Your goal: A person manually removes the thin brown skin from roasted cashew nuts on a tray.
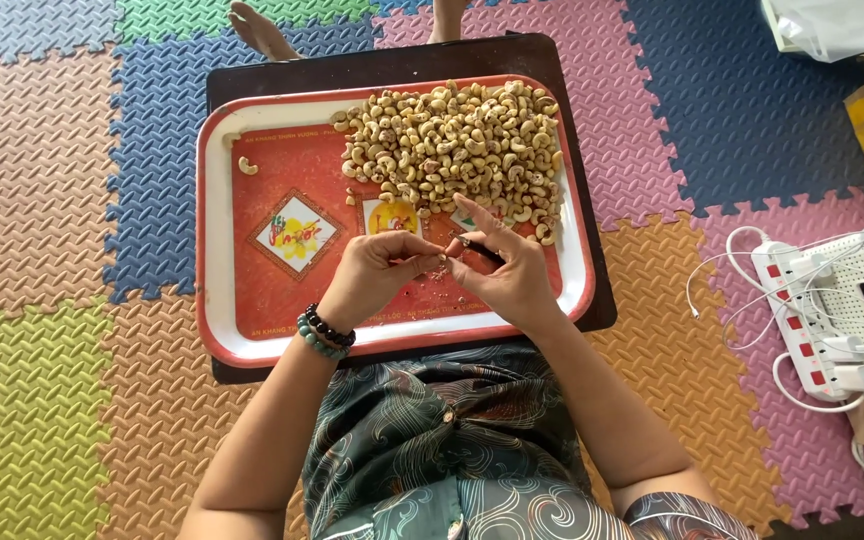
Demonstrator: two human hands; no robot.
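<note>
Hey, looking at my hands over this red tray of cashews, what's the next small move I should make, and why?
Probably keep scraping the single cashew nut pinched in your left hand with the thin dark tool in your right hand. Both hands meet over the red, white-rimmed plastic tray, small skin flakes lie beneath them, and the large pile of cashews still waits behind.

My left hand [377, 272] pinches a small cashew nut [442, 263]; my right hand [512, 275] holds a thin dark tool [480, 248] over the red rectangular tray [252, 330], cashew pile [457, 140] far right.
</note>
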